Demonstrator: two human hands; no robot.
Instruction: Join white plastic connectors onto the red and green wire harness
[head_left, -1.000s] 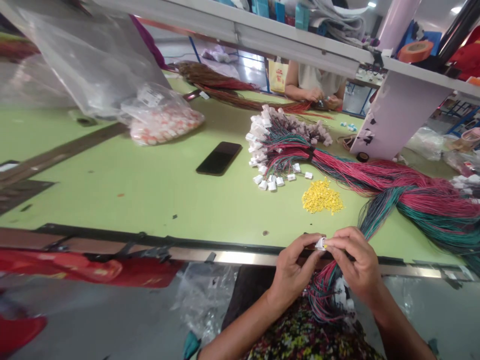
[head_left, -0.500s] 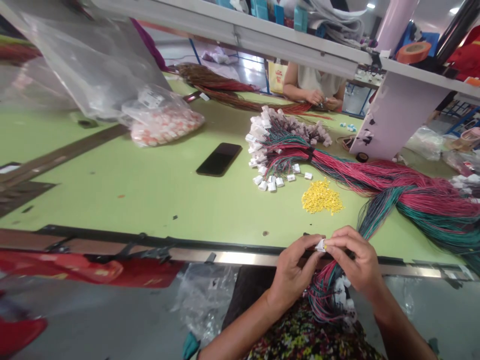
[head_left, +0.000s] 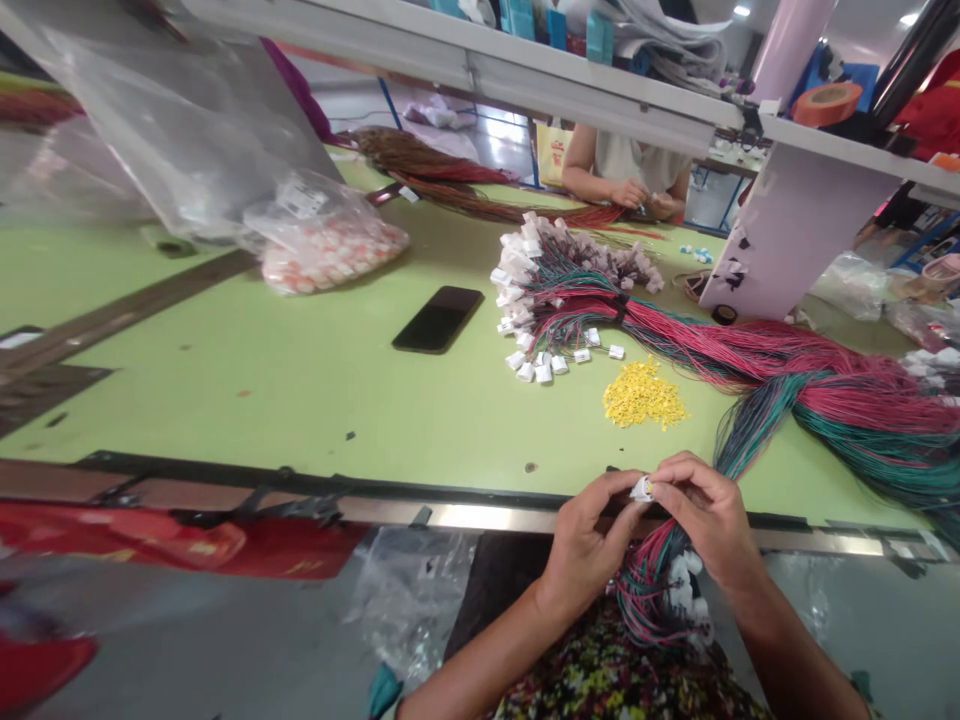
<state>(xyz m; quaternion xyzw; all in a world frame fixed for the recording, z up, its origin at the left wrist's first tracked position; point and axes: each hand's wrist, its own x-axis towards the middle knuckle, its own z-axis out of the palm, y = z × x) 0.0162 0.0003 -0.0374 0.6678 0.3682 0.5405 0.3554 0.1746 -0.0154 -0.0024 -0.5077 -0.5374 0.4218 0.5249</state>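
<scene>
My left hand (head_left: 589, 545) is closed, pinching a small white wire connector (head_left: 640, 490) between thumb and fingertips at the table's front edge. My right hand (head_left: 709, 515) is closed too, its thumb and index finger pressed at the connector's end on a tiny yellow plastic piece, mostly hidden by the fingertips. Beneath the hands, a bunch of red, green and black wires (head_left: 645, 595) with white connectors hangs over my lap. On the table beyond lies a heap of yellow pieces (head_left: 643, 394).
A large tied wire bundle (head_left: 720, 345) stretches across the right side. Left of it are a phone (head_left: 438, 320) and a plastic bag of connectors (head_left: 330, 245). A shelf (head_left: 525, 70) and its upright panel (head_left: 795, 220) stand behind. Another person's hands (head_left: 645, 198) work across the table.
My right hand's fingers have shifted slightly and curled closer against the connector's end. My left hand keeps its hold with almost no movement.
</scene>
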